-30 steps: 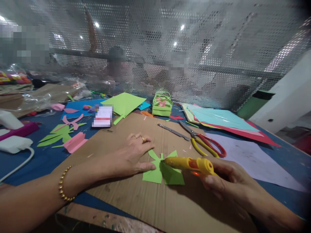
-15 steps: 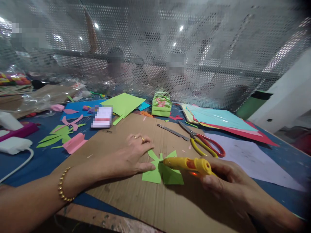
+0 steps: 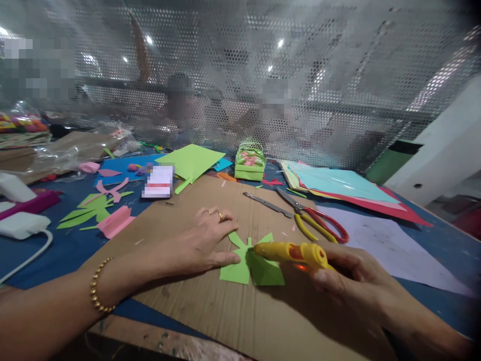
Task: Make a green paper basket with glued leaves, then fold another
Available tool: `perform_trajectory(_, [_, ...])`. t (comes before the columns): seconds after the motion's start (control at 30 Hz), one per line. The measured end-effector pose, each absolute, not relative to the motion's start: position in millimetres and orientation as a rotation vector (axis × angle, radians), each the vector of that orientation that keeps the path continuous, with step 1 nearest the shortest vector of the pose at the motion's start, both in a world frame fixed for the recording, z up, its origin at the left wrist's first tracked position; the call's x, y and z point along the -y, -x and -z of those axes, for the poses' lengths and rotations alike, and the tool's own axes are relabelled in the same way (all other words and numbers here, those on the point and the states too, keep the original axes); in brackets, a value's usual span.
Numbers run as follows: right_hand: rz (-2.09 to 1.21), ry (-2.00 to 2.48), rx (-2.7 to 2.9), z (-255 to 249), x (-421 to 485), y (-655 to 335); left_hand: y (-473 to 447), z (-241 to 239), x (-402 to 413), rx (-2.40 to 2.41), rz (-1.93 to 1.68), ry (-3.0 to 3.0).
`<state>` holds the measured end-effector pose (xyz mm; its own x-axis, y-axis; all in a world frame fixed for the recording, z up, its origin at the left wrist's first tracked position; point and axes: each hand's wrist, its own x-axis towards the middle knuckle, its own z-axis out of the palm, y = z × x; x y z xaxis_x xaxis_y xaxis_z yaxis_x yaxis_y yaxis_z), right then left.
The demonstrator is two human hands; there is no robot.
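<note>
A green paper cutout (image 3: 236, 268) shaped like a bow lies flat on a sheet of brown cardboard (image 3: 210, 311). My left hand (image 3: 210, 238) rests beside it with fingers apart, the thumb and a fingertip at its left edge. In my right hand (image 3: 349, 273) is a yellow hot glue gun (image 3: 289, 253), its nozzle pointing left at the middle of the cutout and a red light glowing under its body. Whether the nozzle touches the paper, I cannot tell. Behind the glue gun lie scissors (image 3: 315, 220) with red and yellow handles, and a metal blade (image 3: 267, 204).
A small green paper basket (image 3: 249, 170) stands at the back. Coloured paper sheets (image 3: 349, 185) are stacked at right, near a lilac sheet (image 3: 391, 250). Pink and green scraps (image 3: 90, 210) and a white plug with a cable (image 3: 26, 224) lie at left. Perforated metal screen (image 3: 225, 60) rises behind.
The glue gun has shifted very slightly to the right over the cutout. My left hand stays in place, and the things on the table have not moved.
</note>
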<state>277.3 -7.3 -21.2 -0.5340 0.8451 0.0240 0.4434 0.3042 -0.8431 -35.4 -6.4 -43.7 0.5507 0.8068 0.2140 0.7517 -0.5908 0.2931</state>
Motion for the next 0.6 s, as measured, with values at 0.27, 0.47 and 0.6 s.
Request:
perform_trajectory(0.27, [-1.184,1.14,2.113,20.5,8.3,-282.9,37.3,46.1,6.3,-1.313,-0.493,-2.63])
perform_trajectory(0.47, [-1.127,1.147,2.095,20.6,6.9,-278.8,35.5,42.9,7.2,-1.317,-0.496,-2.63])
perform_trajectory(0.6, [-1.145,1.125,2.118,21.6,8.3,-274.8,34.5,41.5,7.0,-1.327,-0.485,-2.63])
